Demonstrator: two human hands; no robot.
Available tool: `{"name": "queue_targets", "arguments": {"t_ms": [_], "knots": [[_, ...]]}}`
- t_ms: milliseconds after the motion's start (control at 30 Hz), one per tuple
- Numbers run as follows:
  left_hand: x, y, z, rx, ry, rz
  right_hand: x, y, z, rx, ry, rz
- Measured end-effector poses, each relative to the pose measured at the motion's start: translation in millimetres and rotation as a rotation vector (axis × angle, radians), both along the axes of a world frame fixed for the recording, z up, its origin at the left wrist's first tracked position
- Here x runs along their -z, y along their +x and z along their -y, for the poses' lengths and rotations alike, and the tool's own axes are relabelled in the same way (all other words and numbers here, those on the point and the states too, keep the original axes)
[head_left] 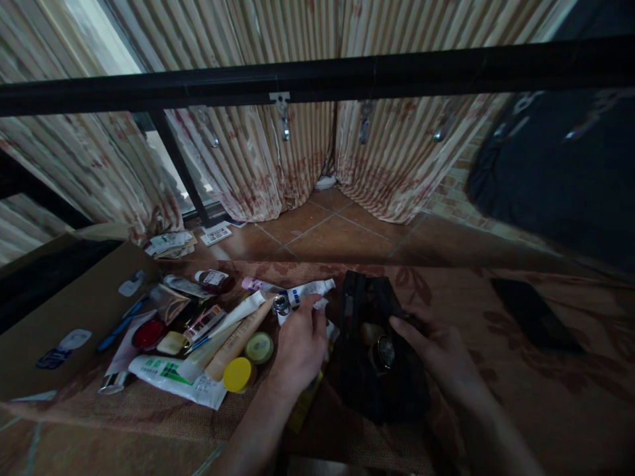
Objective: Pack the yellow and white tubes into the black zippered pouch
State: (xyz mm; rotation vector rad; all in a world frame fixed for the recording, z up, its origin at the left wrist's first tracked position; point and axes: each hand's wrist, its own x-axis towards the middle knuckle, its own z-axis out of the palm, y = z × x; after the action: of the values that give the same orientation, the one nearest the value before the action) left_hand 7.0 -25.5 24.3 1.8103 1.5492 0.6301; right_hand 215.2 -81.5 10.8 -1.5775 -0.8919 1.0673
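My left hand (303,340) is over the right end of a pile of toiletries, its fingers curled down. What they close on is hidden beneath them. A white tube with blue marks (312,291) lies just beyond the fingertips, and a silver cap (282,304) shows beside the knuckles. My right hand (441,350) grips the right edge of a black bag (352,370), thumb on the near side. The bag's mouth is open; inside are a round, metal-rimmed item (383,352) and something tan. Left of my left hand lie a yellow-lidded jar (238,375) and a green-lidded jar (258,347).
A cardboard box (74,317) stands at the left. Several tubes, a red round container (149,334) and a dark red bottle (214,280) lie beside it. A black phone (536,314) rests on the patterned cloth (461,297) at right. A dark rail with hooks (317,82) crosses before the curtains.
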Motion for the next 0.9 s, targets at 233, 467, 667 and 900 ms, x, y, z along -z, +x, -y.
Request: {"name": "queue_targets", "arguments": {"t_ms": [233, 467, 667, 900], "knots": [[-7.2, 7, 10, 0.092, 0.023, 0.148, 4.0, 3, -1, 0.034, 0.086, 0.058], [-8.8, 15, 14, 0.217, -0.057, 0.125, -5.9, -1, 6, -0.144, 0.235, 0.293], [-7.3, 5, 5, 0.268, 0.004, 0.186, -14.4, 3, 12, -0.291, 0.103, 0.208], [-6.0, -5, 1, 0.275, 0.065, 0.098, -18.0, 13, 16, -0.333, -0.014, 0.128]]}}
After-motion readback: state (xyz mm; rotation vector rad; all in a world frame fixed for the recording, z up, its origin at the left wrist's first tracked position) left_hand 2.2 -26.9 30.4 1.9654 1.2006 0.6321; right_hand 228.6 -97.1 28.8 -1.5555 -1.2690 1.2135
